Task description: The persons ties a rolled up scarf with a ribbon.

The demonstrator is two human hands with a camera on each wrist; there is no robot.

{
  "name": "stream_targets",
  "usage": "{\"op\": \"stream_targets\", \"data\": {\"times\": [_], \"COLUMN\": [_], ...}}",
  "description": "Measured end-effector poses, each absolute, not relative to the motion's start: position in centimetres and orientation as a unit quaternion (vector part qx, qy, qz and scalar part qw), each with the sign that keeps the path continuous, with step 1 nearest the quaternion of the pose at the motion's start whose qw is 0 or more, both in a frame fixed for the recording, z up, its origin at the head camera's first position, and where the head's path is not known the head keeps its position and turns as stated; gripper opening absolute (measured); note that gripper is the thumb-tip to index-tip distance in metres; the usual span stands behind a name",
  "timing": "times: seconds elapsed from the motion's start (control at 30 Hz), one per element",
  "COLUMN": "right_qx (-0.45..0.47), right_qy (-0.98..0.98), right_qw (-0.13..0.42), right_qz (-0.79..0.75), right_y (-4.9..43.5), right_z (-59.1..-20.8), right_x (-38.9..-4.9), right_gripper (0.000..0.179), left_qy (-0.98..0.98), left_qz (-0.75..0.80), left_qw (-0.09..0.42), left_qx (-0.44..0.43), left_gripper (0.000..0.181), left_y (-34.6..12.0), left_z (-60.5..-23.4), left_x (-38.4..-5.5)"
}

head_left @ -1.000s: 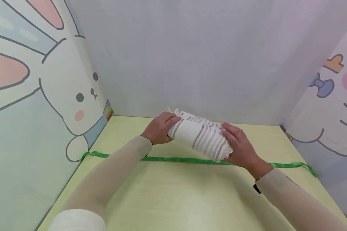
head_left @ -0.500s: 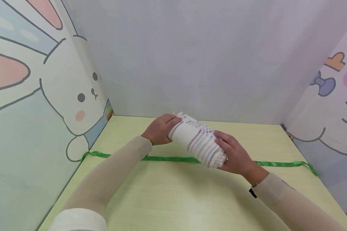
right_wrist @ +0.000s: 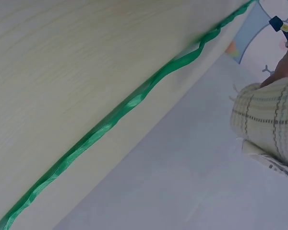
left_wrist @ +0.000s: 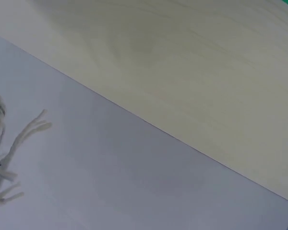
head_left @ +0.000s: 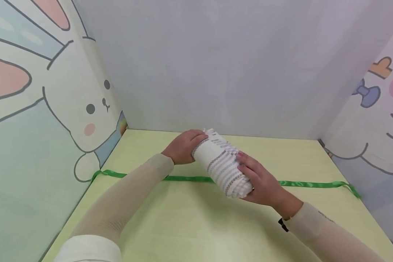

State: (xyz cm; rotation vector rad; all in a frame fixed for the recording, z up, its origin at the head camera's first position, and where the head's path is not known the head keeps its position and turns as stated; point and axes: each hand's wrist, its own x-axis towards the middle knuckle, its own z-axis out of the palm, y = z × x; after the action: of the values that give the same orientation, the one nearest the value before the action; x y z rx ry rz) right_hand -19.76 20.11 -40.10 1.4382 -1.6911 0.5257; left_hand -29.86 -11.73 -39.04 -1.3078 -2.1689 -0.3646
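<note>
A rolled white cloth [head_left: 217,158] with grey, blue and brown woven stripes hangs above the table between both hands in the head view. My left hand [head_left: 185,146] grips its far left end, thumb on the near side. At the lower right end my right hand [head_left: 261,182] holds it, fingers over the top. The roll slants down toward the right. Loose fringe threads [left_wrist: 26,134] stick out from the cloth at the edge of the left wrist view. From the right wrist, part of the cloth [right_wrist: 269,115] shows at the right edge, with a loose flap beneath.
A green ribbon [head_left: 183,178] runs across the pale yellow table [head_left: 196,222] from side to side. Behind the table rises a plain light wall [head_left: 216,65]. Panels with a cartoon rabbit [head_left: 68,91] and another cartoon figure [head_left: 357,127] flank it.
My right hand has moved left and nearer, swinging its end of the rolled cloth down so the roll slants more steeply. The left hand has stayed almost in place.
</note>
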Motion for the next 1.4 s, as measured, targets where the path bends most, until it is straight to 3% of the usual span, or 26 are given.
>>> {"op": "stream_targets", "data": {"times": [0.27,0.87,1.4], "right_qx": [0.585,0.57,0.583], "right_qy": [-0.673,-0.689,-0.701], "right_qw": [0.405,0.419,0.403], "right_qz": [0.2,0.158,0.075], "right_y": [19.3,18.1,18.1], "right_z": [-39.9,-41.2,-42.5], "right_x": [-18.6,-16.8,-15.8], "right_gripper": [0.056,0.057,0.048], "left_qy": [-0.827,-0.844,-0.79], "left_qz": [-0.117,-0.053,0.021], "left_qw": [0.264,0.213,0.258], "left_qx": [-0.482,-0.49,-0.556], "left_gripper": [0.083,0.076,0.059], "left_y": [-11.7,-10.5,-9.2], "left_z": [-38.9,-39.1,-40.2], "left_x": [-29.6,-29.7,-30.5]}}
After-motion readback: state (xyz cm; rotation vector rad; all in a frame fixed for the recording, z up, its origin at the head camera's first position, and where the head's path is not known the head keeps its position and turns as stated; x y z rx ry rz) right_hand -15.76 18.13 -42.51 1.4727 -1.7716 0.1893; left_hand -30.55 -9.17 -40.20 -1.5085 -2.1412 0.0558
